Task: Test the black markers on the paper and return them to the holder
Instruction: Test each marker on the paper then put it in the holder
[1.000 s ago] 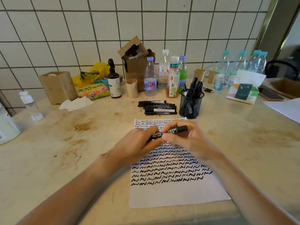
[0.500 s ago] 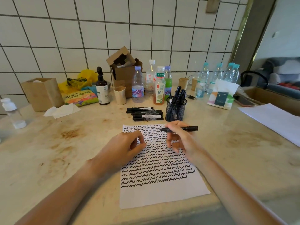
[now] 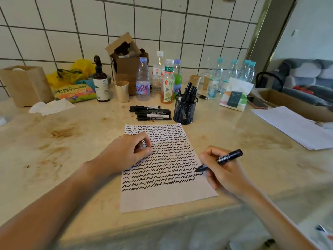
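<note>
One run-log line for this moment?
right hand: grips marker, tip on paper | left hand: on paper, contents unclear | holder: several markers in

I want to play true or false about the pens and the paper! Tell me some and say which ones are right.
1. The right hand holds a black marker with its tip on the paper. True.
2. The mesh holder is empty. False: markers stand in it.
3. The left hand rests on the paper. True.
4. The paper is blank. False: black squiggles cover most of it.
5. Loose markers lie right of the holder. False: they lie left.
</note>
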